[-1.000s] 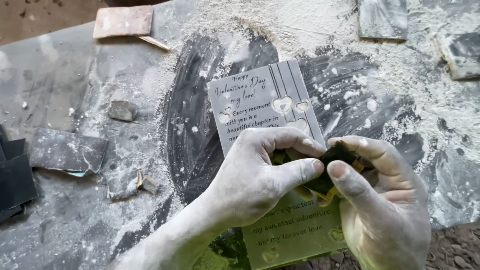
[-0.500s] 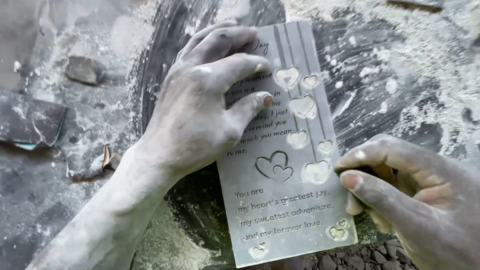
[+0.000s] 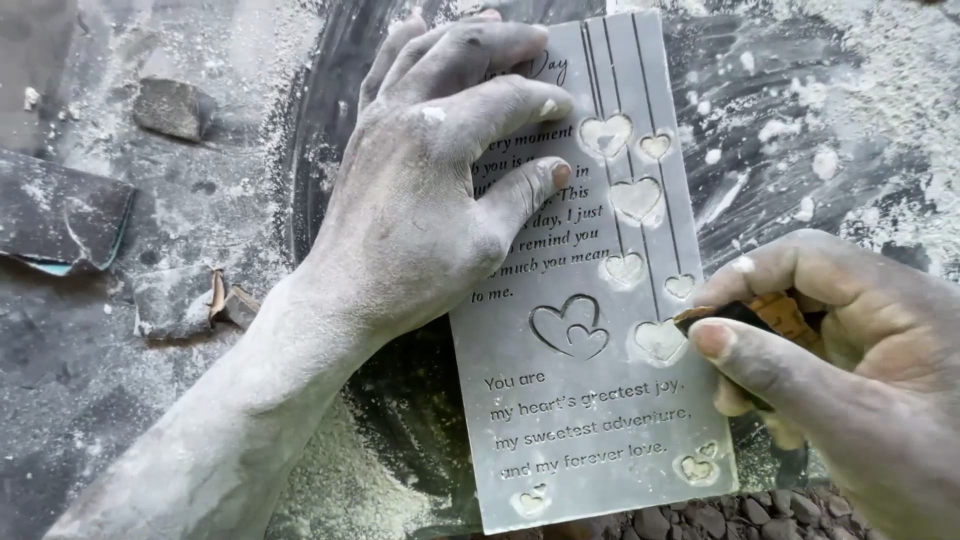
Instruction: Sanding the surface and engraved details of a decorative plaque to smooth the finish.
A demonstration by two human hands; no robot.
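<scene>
A grey rectangular plaque [image 3: 600,400], engraved with script lines and several cut-out hearts, lies flat on a dusty dark work surface [image 3: 800,130]. My left hand [image 3: 440,200], coated in white dust, presses palm-down on the plaque's upper left part, fingers spread over the lettering. My right hand [image 3: 840,360] is at the plaque's right edge, pinching a small folded piece of sandpaper [image 3: 770,315] between thumb and fingers. The paper's tip touches the plaque next to a heart cut-out [image 3: 660,340].
White dust covers the dark surface [image 3: 250,200]. Worn sandpaper scraps lie at the left: a large dark sheet [image 3: 60,215], a small block [image 3: 172,105] and a crumpled piece [image 3: 185,300]. Gravel [image 3: 700,520] shows at the bottom edge.
The view has closed in on the plaque. My left hand left the sandpaper, moved up and now lies flat on the plaque's top. My right hand keeps the sandpaper at the right edge.
</scene>
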